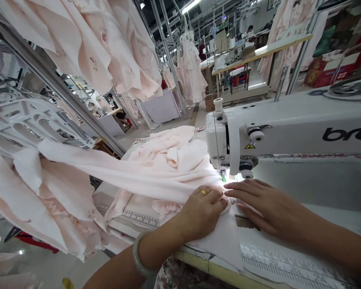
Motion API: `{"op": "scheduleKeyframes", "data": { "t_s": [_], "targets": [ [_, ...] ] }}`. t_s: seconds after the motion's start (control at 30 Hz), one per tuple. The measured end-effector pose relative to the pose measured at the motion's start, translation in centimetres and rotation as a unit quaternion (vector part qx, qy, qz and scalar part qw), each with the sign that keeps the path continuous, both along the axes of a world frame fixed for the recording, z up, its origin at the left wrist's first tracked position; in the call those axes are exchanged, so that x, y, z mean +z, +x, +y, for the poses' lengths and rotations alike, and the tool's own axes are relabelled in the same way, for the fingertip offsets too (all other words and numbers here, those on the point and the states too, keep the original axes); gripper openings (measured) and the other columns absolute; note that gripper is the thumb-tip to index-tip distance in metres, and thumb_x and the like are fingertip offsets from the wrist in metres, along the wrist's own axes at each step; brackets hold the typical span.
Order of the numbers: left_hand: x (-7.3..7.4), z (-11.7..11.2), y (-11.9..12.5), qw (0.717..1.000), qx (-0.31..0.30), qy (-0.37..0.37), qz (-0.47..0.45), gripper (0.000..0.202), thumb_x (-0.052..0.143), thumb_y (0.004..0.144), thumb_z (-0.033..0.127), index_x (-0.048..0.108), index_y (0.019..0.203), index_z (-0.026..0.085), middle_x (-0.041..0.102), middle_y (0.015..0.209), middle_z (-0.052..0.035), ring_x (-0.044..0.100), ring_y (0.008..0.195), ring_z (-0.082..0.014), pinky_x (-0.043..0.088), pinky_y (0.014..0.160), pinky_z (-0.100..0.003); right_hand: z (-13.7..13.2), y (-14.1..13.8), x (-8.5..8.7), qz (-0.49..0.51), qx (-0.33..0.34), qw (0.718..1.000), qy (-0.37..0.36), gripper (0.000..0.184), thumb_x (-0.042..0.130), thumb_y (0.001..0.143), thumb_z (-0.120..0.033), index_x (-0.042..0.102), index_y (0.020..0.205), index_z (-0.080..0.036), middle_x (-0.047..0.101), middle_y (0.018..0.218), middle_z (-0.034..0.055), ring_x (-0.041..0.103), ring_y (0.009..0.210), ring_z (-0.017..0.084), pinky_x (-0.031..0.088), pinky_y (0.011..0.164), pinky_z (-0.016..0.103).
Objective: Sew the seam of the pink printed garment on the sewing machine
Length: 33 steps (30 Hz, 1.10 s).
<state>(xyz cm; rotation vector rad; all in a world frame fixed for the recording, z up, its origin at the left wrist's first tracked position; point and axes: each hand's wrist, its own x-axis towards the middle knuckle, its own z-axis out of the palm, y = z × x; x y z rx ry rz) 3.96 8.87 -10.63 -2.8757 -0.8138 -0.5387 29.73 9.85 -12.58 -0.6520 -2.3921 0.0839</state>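
Pale pink fabric (168, 172) lies bunched across the sewing table and runs under the needle area of a white sewing machine (276, 128). My left hand (203, 212), with a ring and a bangle, has its fingers curled and pressed on the cloth just in front of the presser foot (224, 175). To its right my right hand (261, 204) lies with fingers stretched out, the fingertips touching the fabric edge close to the needle. A bright lamp glow hides the stitching point itself. One fabric corner hangs toward the table's front edge below my left hand.
Printed ruler markings (289, 265) run along the table front. At left, more pink pieces drape from a white plastic hanger rack (33, 120). Metal rails (63, 84) and hanging garments (108, 44) stand overhead. Other worktables (258, 56) and people are further back.
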Motion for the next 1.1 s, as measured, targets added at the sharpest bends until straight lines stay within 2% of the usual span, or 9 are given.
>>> {"op": "scheduleKeyframes", "data": {
  "t_s": [0.1,0.3,0.4,0.53,0.67,0.77,0.83,0.93,1.1],
  "targets": [
    [0.0,0.0,-0.3,0.999,-0.015,-0.038,-0.019,0.029,0.049,0.108,0.014,0.071,0.127,0.012,0.076,0.133,-0.0146,0.07,0.127,-0.0281,0.058,0.114,-0.043,0.3,0.0,-0.5,-0.021,0.003,1.0,0.003,0.035,0.05,0.113,-0.023,0.065,0.144,-0.022,0.075,0.139,0.0079,0.07,0.119,0.024,0.052,0.103,0.044],
    [-0.3,1.5,0.0,0.997,-0.021,-0.073,0.033,0.031,0.046,0.107,0.012,0.069,0.128,0.013,0.076,0.135,-0.014,0.07,0.129,-0.0278,0.058,0.112,-0.043,1.0,0.0,-0.8,-0.036,-0.022,0.998,0.047,0.034,0.04,0.117,-0.025,0.073,0.122,-0.027,0.081,0.125,0.0035,0.076,0.104,0.023,0.052,0.097,0.044],
    [-0.4,2.9,0.5,0.995,-0.013,-0.068,0.068,0.029,0.047,0.105,0.009,0.07,0.123,0.013,0.076,0.132,-0.012,0.07,0.127,-0.0258,0.057,0.111,-0.04,1.4,0.4,-1.2,-0.04,-0.057,0.996,0.047,0.033,0.042,0.118,-0.033,0.072,0.132,-0.029,0.08,0.127,0.0035,0.077,0.108,0.026,0.051,0.101,0.05],
    [-0.4,4.1,0.6,0.996,-0.002,-0.059,0.071,0.03,0.054,0.1,0.006,0.069,0.124,0.015,0.077,0.13,-0.0112,0.069,0.13,-0.0251,0.057,0.112,-0.042,1.5,0.9,-1.6,-0.036,-0.082,0.996,0.017,0.036,0.045,0.118,-0.039,0.066,0.146,-0.031,0.081,0.117,0.004,0.077,0.103,0.03,0.055,0.091,0.051],
    [-0.4,4.2,0.5,0.996,0.017,-0.091,0.018,0.024,0.056,0.104,0.012,0.069,0.123,0.017,0.078,0.13,-0.0103,0.07,0.129,-0.0242,0.056,0.114,-0.042,1.4,1.0,-1.0,-0.015,-0.068,0.998,-0.009,0.031,0.045,0.118,-0.035,0.073,0.129,-0.03,0.08,0.11,0.0021,0.075,0.092,0.027,0.053,0.095,0.05],
    [-0.2,4.1,0.4,0.987,0.047,-0.148,-0.042,0.017,0.052,0.11,0.019,0.069,0.112,0.018,0.079,0.121,-0.0091,0.073,0.114,-0.0219,0.059,0.105,-0.039,1.3,0.8,-0.3,-0.01,-0.046,0.999,-0.008,0.032,0.042,0.119,-0.033,0.073,0.112,-0.027,0.079,0.106,0.0008,0.072,0.084,0.022,0.05,0.093,0.047],
    [-0.1,3.9,0.5,0.982,0.059,-0.163,-0.078,0.019,0.051,0.11,0.018,0.07,0.112,0.018,0.079,0.114,-0.0078,0.073,0.105,-0.0207,0.061,0.096,-0.037,1.2,0.7,0.1,-0.006,-0.04,0.999,0.002,0.034,0.04,0.12,-0.032,0.072,0.112,-0.025,0.078,0.103,0.0009,0.071,0.083,0.021,0.048,0.089,0.044],
    [0.0,3.6,0.7,0.988,0.062,-0.107,-0.092,0.019,0.055,0.108,0.017,0.073,0.113,0.018,0.077,0.113,-0.0086,0.07,0.105,-0.0216,0.059,0.095,-0.037,1.0,0.4,0.2,-0.007,-0.036,0.999,-0.002,0.034,0.039,0.12,-0.032,0.072,0.12,-0.025,0.075,0.1,0.0011,0.069,0.084,0.021,0.046,0.085,0.042],
    [0.1,2.8,1.1,0.998,0.024,0.03,0.045,0.021,0.056,0.107,0.013,0.073,0.119,0.016,0.076,0.121,-0.0097,0.067,0.117,-0.0238,0.053,0.105,-0.041,0.8,0.0,0.3,-0.018,-0.03,0.998,-0.047,0.036,0.042,0.117,-0.028,0.076,0.109,-0.026,0.074,0.103,0.0039,0.068,0.09,0.023,0.046,0.088,0.043]
  ]
}}
